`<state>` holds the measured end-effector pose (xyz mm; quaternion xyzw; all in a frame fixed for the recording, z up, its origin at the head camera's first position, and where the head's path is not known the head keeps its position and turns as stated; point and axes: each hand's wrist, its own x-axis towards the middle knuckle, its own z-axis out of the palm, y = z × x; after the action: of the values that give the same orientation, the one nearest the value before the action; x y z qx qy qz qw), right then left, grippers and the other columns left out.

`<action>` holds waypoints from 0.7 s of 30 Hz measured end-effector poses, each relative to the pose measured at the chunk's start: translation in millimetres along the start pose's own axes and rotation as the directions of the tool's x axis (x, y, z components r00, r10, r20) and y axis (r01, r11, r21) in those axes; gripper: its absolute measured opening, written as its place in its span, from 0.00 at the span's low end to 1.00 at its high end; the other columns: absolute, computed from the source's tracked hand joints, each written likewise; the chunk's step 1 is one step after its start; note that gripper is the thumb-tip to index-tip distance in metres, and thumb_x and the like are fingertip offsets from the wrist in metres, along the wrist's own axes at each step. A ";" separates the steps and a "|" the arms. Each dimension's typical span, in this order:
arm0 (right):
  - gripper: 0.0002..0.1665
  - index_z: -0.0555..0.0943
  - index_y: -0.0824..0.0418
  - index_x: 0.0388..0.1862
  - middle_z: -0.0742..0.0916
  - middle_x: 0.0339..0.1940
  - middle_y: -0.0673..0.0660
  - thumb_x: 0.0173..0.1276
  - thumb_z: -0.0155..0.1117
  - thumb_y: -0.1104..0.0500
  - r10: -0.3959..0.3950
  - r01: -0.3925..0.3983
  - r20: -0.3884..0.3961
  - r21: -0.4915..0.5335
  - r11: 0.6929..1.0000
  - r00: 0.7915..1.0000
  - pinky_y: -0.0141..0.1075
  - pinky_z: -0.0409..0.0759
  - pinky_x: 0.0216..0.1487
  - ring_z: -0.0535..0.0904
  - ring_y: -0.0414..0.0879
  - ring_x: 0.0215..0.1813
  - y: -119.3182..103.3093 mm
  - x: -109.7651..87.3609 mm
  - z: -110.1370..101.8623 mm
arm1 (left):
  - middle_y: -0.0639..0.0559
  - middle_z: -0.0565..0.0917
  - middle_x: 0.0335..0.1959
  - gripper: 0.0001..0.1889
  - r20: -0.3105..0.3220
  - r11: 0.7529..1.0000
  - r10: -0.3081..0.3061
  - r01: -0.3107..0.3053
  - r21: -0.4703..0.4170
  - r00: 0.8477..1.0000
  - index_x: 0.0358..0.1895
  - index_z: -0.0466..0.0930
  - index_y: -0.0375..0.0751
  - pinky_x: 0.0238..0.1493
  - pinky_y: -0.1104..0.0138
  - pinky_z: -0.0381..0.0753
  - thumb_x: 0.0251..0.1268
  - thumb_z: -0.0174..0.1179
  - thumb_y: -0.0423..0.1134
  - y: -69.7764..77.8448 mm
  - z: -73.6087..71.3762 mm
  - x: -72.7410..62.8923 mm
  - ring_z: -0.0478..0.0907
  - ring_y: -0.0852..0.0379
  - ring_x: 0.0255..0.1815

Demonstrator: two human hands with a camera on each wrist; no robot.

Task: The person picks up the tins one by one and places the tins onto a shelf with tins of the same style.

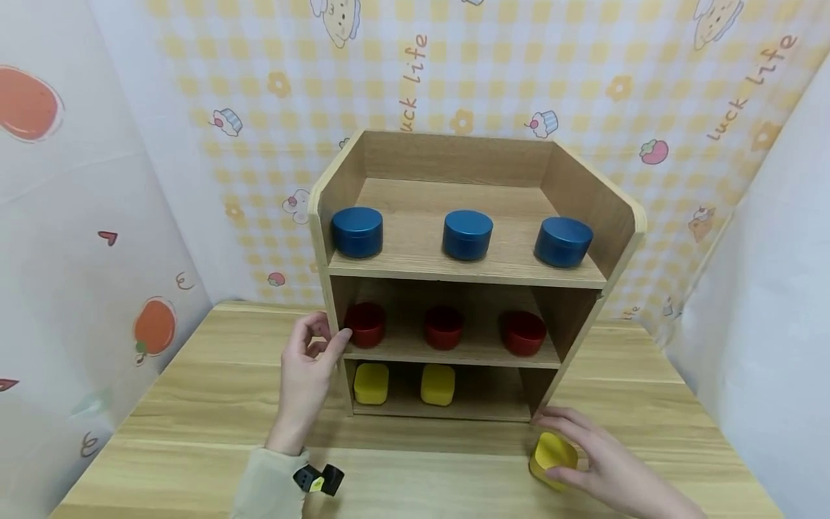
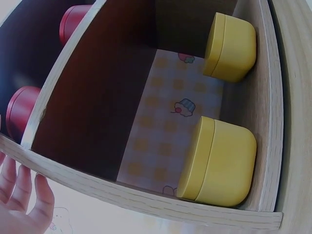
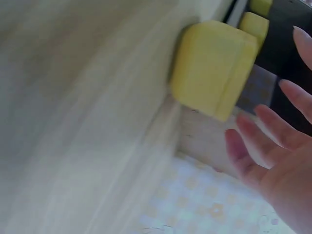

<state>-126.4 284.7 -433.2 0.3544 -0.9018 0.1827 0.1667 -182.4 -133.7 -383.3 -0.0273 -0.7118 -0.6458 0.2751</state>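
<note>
My left hand (image 1: 310, 375) holds the left side panel of a wooden shelf (image 1: 467, 272), with the thumb at the front edge and the fingers on the outer face. In the left wrist view, fingertips (image 2: 43, 187) rest along that panel. My right hand (image 1: 593, 454) hovers by a yellow tin (image 1: 554, 455) standing on the table before the shelf's lower right corner. The right wrist view shows its fingers spread, with a gap between them and this yellow tin (image 3: 212, 68). Two other yellow tins, left (image 1: 371, 383) and middle (image 1: 438, 385), sit on the bottom tier.
On the middle tier stand three red tins, including one at the left (image 1: 365, 324). Three blue tins, one at the centre (image 1: 467, 235), line the top tier. The wooden table (image 1: 194, 418) meets a patterned cloth backdrop (image 1: 454, 65), with cloth walls at both sides.
</note>
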 end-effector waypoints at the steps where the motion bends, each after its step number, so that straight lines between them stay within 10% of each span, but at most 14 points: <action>1: 0.40 0.78 0.53 0.63 0.82 0.62 0.54 0.51 0.81 0.49 0.004 -0.004 0.008 0.019 1.000 1.000 0.21 0.76 0.58 0.81 0.44 0.59 1.8 -2.4 -0.5 | 0.58 0.73 0.36 0.16 0.001 1.000 -0.002 0.002 -0.001 1.000 0.52 0.74 0.36 0.41 0.77 0.76 0.64 0.67 0.30 -0.2 0.3 -0.1 0.73 0.65 0.38; 9: 0.55 0.61 0.63 0.77 0.78 0.65 0.62 0.55 0.79 0.50 0.097 -0.140 0.149 0.308 0.941 0.984 0.32 0.83 0.44 0.78 0.36 0.57 19.3 -18.9 -2.6 | 0.58 0.74 0.36 0.15 -0.013 0.999 -0.038 0.038 -0.017 0.999 0.49 0.75 0.46 0.38 0.77 0.75 0.64 0.66 0.30 0.0 -0.2 -1.8 0.73 0.64 0.39; 21: 0.43 0.66 0.58 0.70 0.81 0.58 0.53 0.61 0.76 0.51 0.179 -0.337 0.348 0.470 0.816 0.920 0.28 0.80 0.44 0.77 0.30 0.49 35.4 -33.1 8.7 | 0.57 0.73 0.37 0.15 0.004 0.998 -0.060 0.060 -0.018 0.998 0.49 0.74 0.49 0.36 0.77 0.76 0.65 0.66 0.31 -0.8 2.8 1.0 0.73 0.63 0.38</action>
<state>-129.7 324.1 -462.5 0.2820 -0.8726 0.3873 -0.0953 -184.5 -131.6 -383.7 -0.0097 -0.7070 -0.6599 0.2541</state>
